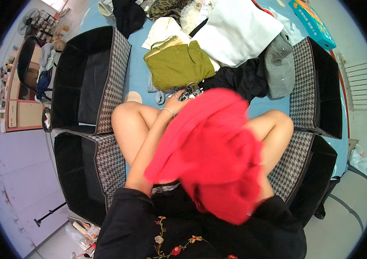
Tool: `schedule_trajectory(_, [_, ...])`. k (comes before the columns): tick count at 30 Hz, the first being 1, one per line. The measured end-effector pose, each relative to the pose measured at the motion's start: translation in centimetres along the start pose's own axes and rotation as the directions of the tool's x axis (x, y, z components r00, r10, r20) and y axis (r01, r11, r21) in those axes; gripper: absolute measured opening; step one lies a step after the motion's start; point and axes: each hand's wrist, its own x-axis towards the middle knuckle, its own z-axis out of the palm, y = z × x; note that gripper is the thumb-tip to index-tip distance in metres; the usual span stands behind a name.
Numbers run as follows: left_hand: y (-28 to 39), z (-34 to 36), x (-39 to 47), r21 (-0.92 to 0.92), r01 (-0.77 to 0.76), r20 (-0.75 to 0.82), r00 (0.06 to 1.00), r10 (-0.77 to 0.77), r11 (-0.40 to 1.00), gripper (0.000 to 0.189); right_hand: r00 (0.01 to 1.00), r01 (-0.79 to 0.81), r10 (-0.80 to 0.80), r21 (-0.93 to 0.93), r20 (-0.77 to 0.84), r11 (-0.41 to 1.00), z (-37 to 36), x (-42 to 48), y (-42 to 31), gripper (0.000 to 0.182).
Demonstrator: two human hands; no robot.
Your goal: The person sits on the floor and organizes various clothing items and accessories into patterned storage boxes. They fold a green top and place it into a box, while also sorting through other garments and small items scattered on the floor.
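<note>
A red garment (216, 145), blurred by motion, spreads over my lap and covers much of the space between my knees. My left hand (175, 103), with a thin bracelet at its wrist, closes its fingers around a bunch of metal clips (192, 92). These lie at the near edge of a folded olive-green garment (180, 64). My right forearm runs beneath the red garment, which hides that hand. Beyond my hands, a black garment (240, 79) lies beside the clips, and a large white piece (235, 30) rests on the pile.
Black-lined houndstooth fabric storage boxes flank me: two at left, a far one (114, 81) and a near one (110, 171), and two at right, a far one (303, 87) and a near one (290, 165). Grey sparkly fabric (279, 68) and a turquoise carton (314, 26) lie at right on the blue sheet (138, 97).
</note>
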Motion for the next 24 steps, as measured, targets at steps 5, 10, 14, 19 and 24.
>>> schedule_trajectory(5, [7.1, 0.5, -2.7, 0.436, 0.013, 0.002, 1.0, -0.016, 0.9, 0.095, 0.687, 0.68, -0.62, 0.034, -0.379, 0.733, -2.1, 0.8, -11.6, 0.054])
schedule_trajectory(10, [8.4, 0.2, -4.2, 0.353, -0.158, 0.084, 0.987, 0.137, 0.922, 0.086, 0.687, 0.669, -0.671, 0.605, -0.28, 0.432, -3.6, 2.0, -15.0, 0.052])
schedule_trajectory(14, [5.8, 0.0, -2.5, 0.188, -0.113, 0.171, 0.982, 0.081, 0.976, 0.084, 0.803, 0.429, -0.358, 0.045, -0.477, 0.902, 0.5, 5.3, -3.6, 0.042])
schedule_trajectory(19, [7.4, 0.1, -2.6, -0.011, 0.05, 0.27, 0.962, -0.045, 0.999, 0.082, 0.852, -0.071, 0.256, 0.383, -0.457, 0.921, 0.4, 7.7, 4.4, 0.042])
schedule_trajectory(24, [11.7, -0.2, -3.1, 0.033, 0.267, 0.457, 0.853, -0.252, 0.963, 0.102, 0.797, -0.262, 0.425, 0.388, -0.429, 0.883, 0.3, 11.2, 5.0, 0.052])
